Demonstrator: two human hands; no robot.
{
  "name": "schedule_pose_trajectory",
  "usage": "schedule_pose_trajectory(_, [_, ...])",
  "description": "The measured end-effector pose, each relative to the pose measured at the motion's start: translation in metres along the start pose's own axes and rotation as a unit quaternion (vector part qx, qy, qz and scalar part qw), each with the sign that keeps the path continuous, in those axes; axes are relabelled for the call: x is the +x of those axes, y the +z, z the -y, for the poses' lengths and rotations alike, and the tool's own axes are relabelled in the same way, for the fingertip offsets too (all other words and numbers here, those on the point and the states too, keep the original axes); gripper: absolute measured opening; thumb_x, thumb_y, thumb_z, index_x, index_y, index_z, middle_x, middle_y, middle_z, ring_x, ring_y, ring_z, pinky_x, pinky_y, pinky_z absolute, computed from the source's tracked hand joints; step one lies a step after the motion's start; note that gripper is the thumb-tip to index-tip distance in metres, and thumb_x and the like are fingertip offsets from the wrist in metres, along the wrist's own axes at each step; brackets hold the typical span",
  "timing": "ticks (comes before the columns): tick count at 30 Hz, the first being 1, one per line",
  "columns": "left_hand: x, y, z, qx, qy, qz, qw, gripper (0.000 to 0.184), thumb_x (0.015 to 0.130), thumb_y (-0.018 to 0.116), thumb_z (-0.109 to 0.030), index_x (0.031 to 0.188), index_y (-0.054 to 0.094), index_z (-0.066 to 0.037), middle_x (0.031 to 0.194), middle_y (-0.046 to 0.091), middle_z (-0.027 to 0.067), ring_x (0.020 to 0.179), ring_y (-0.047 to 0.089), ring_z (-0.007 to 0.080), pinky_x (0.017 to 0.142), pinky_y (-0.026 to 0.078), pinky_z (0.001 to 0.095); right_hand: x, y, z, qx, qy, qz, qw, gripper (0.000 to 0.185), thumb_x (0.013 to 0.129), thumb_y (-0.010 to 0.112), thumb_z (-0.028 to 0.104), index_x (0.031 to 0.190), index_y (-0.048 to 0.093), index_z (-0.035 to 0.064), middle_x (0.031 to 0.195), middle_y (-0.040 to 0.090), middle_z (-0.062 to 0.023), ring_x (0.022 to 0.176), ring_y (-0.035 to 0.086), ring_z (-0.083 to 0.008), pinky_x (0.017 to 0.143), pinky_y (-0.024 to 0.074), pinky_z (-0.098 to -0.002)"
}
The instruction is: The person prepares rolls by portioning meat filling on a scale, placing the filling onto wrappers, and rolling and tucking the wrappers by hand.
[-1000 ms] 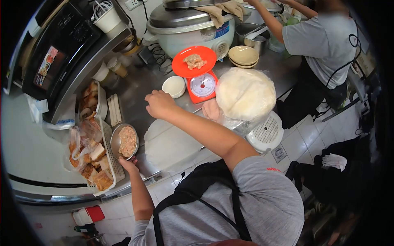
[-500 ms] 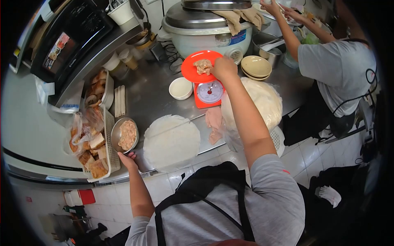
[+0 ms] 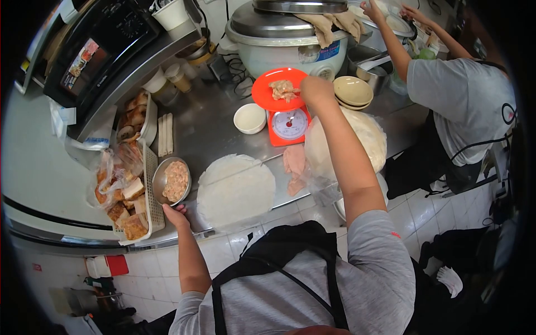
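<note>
My left hand (image 3: 177, 216) grips the lower rim of a metal bowl (image 3: 159, 187) of minced meat filling (image 3: 176, 181) at the counter's front edge. My right hand (image 3: 317, 92) is closed at the right side of an orange plate (image 3: 262, 99). The plate rests on an orange dial scale (image 3: 290, 124) and carries a lump of meat filling (image 3: 283, 89). Whatever those fingers hold is mostly hidden behind the hand. Between my arms lies a thin round white sheet (image 3: 237, 187). A big mound of dough under plastic (image 3: 365, 139) sits beneath my right forearm.
A white bowl (image 3: 249, 119) and a pink cloth (image 3: 294, 167) lie near the scale. Baskets of fried chunks (image 3: 152, 190) and rolling pins (image 3: 166, 135) stand left. Behind are a large cooker (image 3: 268, 53) and stacked yellow bowls (image 3: 353, 91). A co-worker (image 3: 455, 106) works at right.
The whole view has shifted slightly to the right. My right hand has drawn back a little from the filling on the plate. My left hand stays at the metal bowl.
</note>
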State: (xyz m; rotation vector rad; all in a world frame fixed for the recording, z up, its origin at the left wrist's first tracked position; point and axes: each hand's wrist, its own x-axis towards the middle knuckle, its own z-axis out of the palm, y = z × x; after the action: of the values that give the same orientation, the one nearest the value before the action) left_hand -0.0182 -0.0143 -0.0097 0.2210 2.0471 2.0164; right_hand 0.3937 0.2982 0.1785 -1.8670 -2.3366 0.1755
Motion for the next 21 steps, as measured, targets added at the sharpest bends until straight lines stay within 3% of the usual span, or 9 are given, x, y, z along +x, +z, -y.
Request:
schedule_pose_trajectory(2, [0.002, -0.002, 0.001, -0.002, -0.003, 0.008, 1.0, 0.045, 0.091, 0.033, -0.045, 0.113, 0.042, -0.007, 0.094, 0.053, 0.0071, 0.057, 0.054, 0.0148, 0.043, 0.043, 0.0226, -0.001, -0.004, -0.005, 0.011, 0.011, -0.019, 1.0, 0.021, 0.081, 0.051, 0.017, 0.093, 0.067, 0.0096, 0.1, 0.064, -0.0106, 0.095, 0.061, -0.0261, 0.079, 0.0459, -0.0389])
schedule_pose_trajectory(3, [0.002, -0.002, 0.001, -0.003, -0.004, 0.012, 1.0, 0.045, 0.091, 0.033, -0.045, 0.113, 0.042, -0.007, 0.094, 0.053, 0.0071, 0.057, 0.054, 0.0148, 0.043, 0.043, 0.0227, -0.004, -0.006, -0.007, 0.03, 0.017, -0.044, 0.998, 0.019, 0.077, 0.057, 0.02, 0.088, 0.067, 0.007, 0.091, 0.065, -0.0131, 0.088, 0.062, -0.0285, 0.072, 0.0495, -0.0398])
schedule_pose_trajectory(9, [0.004, -0.002, 0.0, 0.0, -0.012, 0.019, 1.0, 0.045, 0.091, 0.033, -0.045, 0.113, 0.042, -0.006, 0.092, 0.053, 0.0074, 0.057, 0.054, 0.0149, 0.044, 0.044, 0.023, -0.011, -0.015, -0.013, 0.135, 0.032, -0.074, 0.988, 0.024, 0.078, 0.054, 0.021, 0.092, 0.066, 0.0052, 0.095, 0.064, -0.0151, 0.09, 0.062, -0.0307, 0.076, 0.0484, -0.0383])
schedule_pose_trajectory(12, [0.003, -0.001, 0.0, -0.002, -0.007, 0.017, 1.0, 0.045, 0.092, 0.033, -0.045, 0.113, 0.041, -0.006, 0.09, 0.053, 0.0076, 0.057, 0.054, 0.015, 0.043, 0.044, 0.023, -0.006, -0.01, -0.02, 0.219, -0.018, -0.085, 0.972, 0.027, 0.079, 0.052, 0.022, 0.09, 0.065, 0.0018, 0.091, 0.064, -0.0182, 0.085, 0.061, -0.0334, 0.075, 0.0478, -0.0371])
schedule_pose_trajectory(15, [0.006, -0.004, 0.003, -0.004, -0.012, 0.027, 1.0, 0.045, 0.092, 0.033, -0.045, 0.113, 0.041, -0.006, 0.09, 0.053, 0.0076, 0.057, 0.054, 0.0151, 0.043, 0.044, 0.0231, -0.007, -0.012, -0.023, 0.369, -0.016, -0.069, 0.927, 0.029, 0.079, 0.055, 0.027, 0.084, 0.065, -0.0001, 0.085, 0.065, -0.0181, 0.077, 0.062, -0.0298, 0.069, 0.047, -0.0355])
schedule_pose_trajectory(18, [0.008, -0.004, 0.004, 0.001, -0.012, 0.024, 1.0, 0.042, 0.092, 0.032, -0.043, 0.11, 0.042, -0.007, 0.089, 0.053, 0.0073, 0.056, 0.054, 0.015, 0.043, 0.044, 0.0234, -0.009, -0.02, -0.016, 0.514, 0.007, -0.065, 0.855, 0.025, 0.079, 0.06, 0.026, 0.085, 0.062, 0.0013, 0.073, 0.061, -0.0057, 0.064, 0.056, -0.0138, 0.06, 0.0445, -0.0269])
schedule_pose_trajectory(21, [0.01, -0.004, 0.008, -0.007, -0.012, 0.029, 0.999, 0.039, 0.091, 0.034, -0.042, 0.107, 0.043, -0.008, 0.088, 0.054, 0.0061, 0.056, 0.054, 0.0149, 0.043, 0.044, 0.0232, -0.004, -0.017, -0.009, 0.502, -0.053, -0.116, 0.856, 0.022, 0.081, 0.06, 0.026, 0.084, 0.061, 0.0041, 0.072, 0.059, -0.0022, 0.064, 0.055, -0.0107, 0.059, 0.0427, -0.0235])
